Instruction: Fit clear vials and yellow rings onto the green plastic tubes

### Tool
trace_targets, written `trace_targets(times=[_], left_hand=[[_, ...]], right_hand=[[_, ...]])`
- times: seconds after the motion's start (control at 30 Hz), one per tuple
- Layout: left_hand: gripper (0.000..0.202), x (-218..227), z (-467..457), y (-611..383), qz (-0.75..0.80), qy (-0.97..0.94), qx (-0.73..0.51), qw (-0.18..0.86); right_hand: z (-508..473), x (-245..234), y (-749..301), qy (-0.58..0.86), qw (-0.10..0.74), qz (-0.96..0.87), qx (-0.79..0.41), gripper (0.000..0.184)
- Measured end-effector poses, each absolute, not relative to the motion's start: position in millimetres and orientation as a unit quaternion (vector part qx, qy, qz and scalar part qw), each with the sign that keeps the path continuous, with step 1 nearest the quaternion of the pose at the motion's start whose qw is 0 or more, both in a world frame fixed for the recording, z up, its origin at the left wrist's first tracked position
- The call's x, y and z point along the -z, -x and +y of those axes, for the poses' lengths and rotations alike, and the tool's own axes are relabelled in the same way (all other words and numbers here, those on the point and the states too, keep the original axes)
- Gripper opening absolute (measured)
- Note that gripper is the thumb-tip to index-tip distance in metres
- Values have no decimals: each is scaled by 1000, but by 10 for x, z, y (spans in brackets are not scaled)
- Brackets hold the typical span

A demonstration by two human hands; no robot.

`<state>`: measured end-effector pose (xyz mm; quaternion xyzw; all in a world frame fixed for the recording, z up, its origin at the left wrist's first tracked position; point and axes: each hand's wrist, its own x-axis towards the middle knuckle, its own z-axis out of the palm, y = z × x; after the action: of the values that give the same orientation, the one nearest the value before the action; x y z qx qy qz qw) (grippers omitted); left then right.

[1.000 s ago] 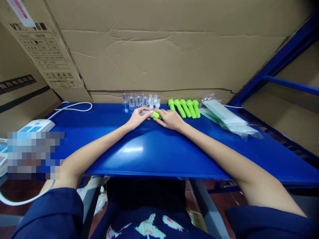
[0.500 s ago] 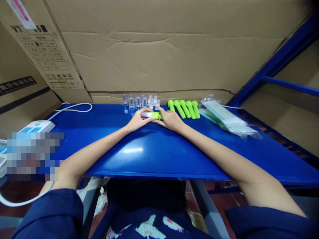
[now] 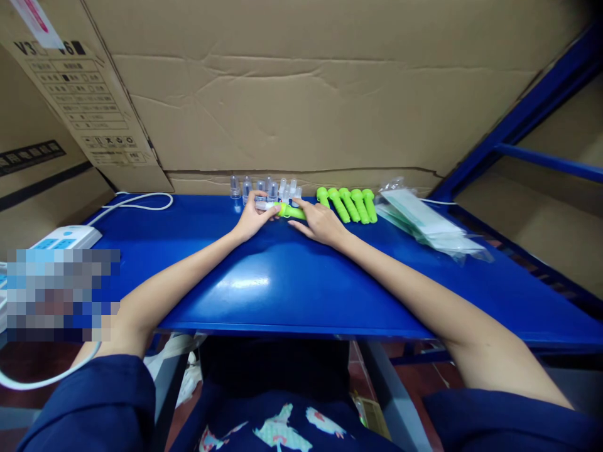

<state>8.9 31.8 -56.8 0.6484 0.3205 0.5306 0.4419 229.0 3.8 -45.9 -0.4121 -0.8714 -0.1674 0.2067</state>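
Note:
Both hands meet over the back middle of the blue table. My left hand (image 3: 254, 218) is closed around the pale, clear front end of a bright green flashlight-shaped piece (image 3: 286, 211), its thumb by the joint. The green body points right into my right hand (image 3: 326, 224), whose fingers lie over that end while the thumb sticks out below; the piece's tip there is hidden. Behind my left hand stand several clear domed caps (image 3: 235, 187) and several smaller whitish plastic pieces (image 3: 293, 187). Right of my right hand, several matching green flashlight bodies (image 3: 346, 204) lie in a row.
Flat packets in clear plastic (image 3: 419, 220) lie at the back right of the table (image 3: 292, 282). A white power strip (image 3: 70, 237) with its cable is at the left edge. Cardboard (image 3: 306, 113) walls the back, and a blue metal frame (image 3: 532, 107) rises at right.
My left hand has shifted slightly left and up with the piece, its thumb now on the joint. My right thumb has come away from the green body.

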Motion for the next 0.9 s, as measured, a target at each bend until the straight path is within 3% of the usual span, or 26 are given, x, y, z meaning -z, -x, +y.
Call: trace_targets(times=[0.23,0.53,0.77,0.9], left_hand=[[69,581,229,-138,296,-672,-526,430],[67,580,193,-168,264,-703,-515,413],[64,519,222,-76,322,-701,-478,420],[62,503,231,-43,345,-698,-449,439]], right_hand=[[-26,457,-2220,373,204,-887,180,58],[-100,446,-2165,311,248,-910,114,48],[-169,412,-2057,299,324,-897,-42,47],[-210,353,-2027,313,329,-871,-190,50]])
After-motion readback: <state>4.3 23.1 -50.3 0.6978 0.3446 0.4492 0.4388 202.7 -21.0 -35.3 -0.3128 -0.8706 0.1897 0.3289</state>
